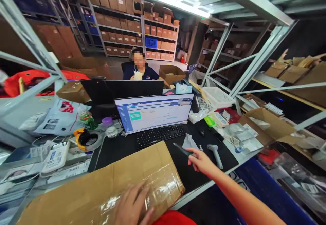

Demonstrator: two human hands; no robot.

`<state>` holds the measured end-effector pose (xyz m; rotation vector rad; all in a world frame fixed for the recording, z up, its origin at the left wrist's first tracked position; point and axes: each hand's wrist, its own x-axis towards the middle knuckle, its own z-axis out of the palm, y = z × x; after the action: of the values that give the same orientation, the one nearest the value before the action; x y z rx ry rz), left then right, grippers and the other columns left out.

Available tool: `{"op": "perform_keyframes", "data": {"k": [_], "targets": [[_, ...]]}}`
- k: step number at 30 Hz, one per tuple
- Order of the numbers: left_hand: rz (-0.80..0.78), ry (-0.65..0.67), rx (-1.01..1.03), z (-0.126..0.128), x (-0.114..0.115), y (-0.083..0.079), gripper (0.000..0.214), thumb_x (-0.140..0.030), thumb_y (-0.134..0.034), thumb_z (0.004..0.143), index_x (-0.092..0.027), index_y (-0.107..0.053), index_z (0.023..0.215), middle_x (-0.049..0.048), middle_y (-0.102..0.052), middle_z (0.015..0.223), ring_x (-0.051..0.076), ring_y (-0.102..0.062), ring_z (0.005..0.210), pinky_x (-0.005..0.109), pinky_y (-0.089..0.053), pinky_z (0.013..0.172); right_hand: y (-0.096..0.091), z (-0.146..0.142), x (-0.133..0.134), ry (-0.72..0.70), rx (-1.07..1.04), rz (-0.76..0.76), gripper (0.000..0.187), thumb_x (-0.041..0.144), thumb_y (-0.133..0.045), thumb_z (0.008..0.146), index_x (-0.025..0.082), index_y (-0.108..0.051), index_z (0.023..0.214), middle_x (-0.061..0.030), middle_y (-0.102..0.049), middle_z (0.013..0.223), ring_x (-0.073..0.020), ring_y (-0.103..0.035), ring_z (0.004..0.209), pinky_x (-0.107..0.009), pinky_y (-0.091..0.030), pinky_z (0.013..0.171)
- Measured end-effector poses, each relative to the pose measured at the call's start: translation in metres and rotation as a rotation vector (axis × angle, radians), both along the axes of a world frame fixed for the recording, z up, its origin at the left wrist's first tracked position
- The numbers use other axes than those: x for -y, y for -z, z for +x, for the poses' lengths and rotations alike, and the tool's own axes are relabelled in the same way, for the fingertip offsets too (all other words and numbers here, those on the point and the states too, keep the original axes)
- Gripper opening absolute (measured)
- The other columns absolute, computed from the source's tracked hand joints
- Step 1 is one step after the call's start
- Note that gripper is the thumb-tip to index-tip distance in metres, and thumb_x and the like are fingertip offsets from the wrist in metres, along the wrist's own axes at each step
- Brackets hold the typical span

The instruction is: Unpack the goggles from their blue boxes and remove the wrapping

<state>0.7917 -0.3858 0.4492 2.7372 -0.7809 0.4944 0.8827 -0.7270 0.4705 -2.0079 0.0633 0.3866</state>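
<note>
Box (102, 179) is laid at the near edge of the surface (195, 193), slanted across the near left, in front of the keyboard (160, 136) and partly over the black mat (230, 154). Clear tape (163, 186) is seen, shiny, over its right end; no cut can be made out.

Left hand (132, 203): laid on top of box, fingers spread, nothing grasped. Right hand (200, 162): grip closed round a slim dark tool (182, 149), held off the right end of box, tip pointed left toward the keyboard side. Tool type cannot be told for sure; a cutter is suggested by its shape.

Step in hand, as judged: box being steadied by the left hand while the tool is held ready; box not yet seen opened. For any cut, the tip would need to be brought onto the tape, box kept pressed down, and the left fingers kept out of the blade's line.

Scanner (215, 155) is left lying just beside the right hand, mouse (201, 132) beyond it. Monitor (155, 114) is lit; a co-worker (150, 75) is seated behind it, well apart from box.
</note>
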Motion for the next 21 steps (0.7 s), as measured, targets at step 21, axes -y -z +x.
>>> {"op": "perform_keyframes", "data": {"k": [21], "targets": [[0.224, -0.224, -0.328, 0.113, 0.003, -0.002, 0.072, -0.058, -0.045, 0.086, -0.01, -0.054, 0.138, 0.0204, -0.054, 0.145, 0.034, -0.057, 0.129, 0.053, -0.045, 0.109, 0.02, 0.035, -0.014, -0.119, 0.181, 0.0, 0.042, 0.028, -0.054, 0.092, 0.023, -0.064, 0.133, -0.0041, -0.069, 0.129, -0.0235, -0.067, 0.116, -0.036, -0.049, 0.102]]}}
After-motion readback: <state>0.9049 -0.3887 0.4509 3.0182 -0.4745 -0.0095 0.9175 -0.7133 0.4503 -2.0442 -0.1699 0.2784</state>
